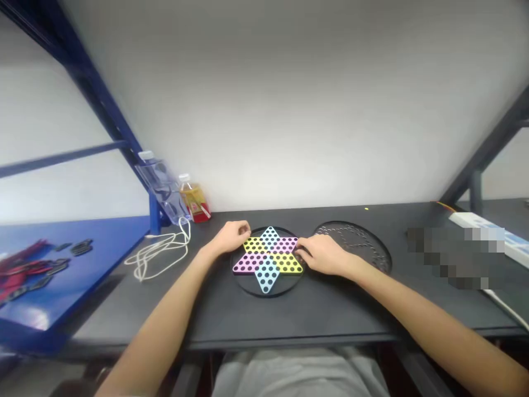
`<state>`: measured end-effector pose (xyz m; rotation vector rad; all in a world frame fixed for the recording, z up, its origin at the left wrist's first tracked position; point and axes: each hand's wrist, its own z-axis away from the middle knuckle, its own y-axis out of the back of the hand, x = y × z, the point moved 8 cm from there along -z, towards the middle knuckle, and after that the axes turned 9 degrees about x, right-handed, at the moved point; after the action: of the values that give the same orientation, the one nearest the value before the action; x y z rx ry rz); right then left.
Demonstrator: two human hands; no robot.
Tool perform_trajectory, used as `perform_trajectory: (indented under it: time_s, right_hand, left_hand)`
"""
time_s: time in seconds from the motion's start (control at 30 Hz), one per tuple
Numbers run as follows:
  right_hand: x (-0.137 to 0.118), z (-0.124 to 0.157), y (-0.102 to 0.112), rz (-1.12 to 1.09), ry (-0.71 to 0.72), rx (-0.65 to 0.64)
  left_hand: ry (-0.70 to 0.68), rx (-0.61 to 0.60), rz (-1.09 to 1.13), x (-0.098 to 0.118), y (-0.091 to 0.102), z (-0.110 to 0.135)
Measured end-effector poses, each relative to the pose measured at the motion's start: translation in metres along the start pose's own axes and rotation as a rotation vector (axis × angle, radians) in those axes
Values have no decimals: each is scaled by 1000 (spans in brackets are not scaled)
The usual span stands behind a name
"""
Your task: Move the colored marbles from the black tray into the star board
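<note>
A round black board with a star of pink, yellow and pale blue holed triangles lies on the dark table. My left hand rests at the board's upper left rim with its fingers curled closed. My right hand lies at the star's right point, fingers bent and pressed to the board's edge. Whether either hand holds a small piece is hidden.
A second round black disc with rows of small beads lies right of the board. A coiled white cord, a clear bottle and a small bottle of amber drink stand at the back left. A white power strip is at the right. A blue bench is on the left.
</note>
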<state>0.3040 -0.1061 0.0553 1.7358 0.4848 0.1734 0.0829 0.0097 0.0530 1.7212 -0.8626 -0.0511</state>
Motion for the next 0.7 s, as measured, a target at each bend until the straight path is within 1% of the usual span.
perform_trajectory:
  time_s: [0.17,0.3,0.43,0.5,0.53,0.6,0.63,0.7]
  right_hand:
    - [-4,-1,-4,78,14,-44]
    - [-7,1,-3,145,19,-82]
    - [-10,3,-3,160,36,-91]
    - [-9,2,-4,136,42,-69]
    - [-7,1,-3,112,32,-40]
    - [3,-3,1,0,-37,69]
    - [11,-6,4,-110,-93,136]
    - [31,-9,5,-461,-243,232]
  left_hand:
    - [10,-9,-6,0,0,0]
    - [4,-9,-10,0,0,0]
    - [10,-8,-15,0,0,0]
    - [9,-3,-15,0,0,0]
    - [7,-3,-15,0,0,0]
    - [2,-3,-11,0,0,0]
    - [1,-3,-10,0,0,0]
    - [7,-4,-12,-1,-1,0]
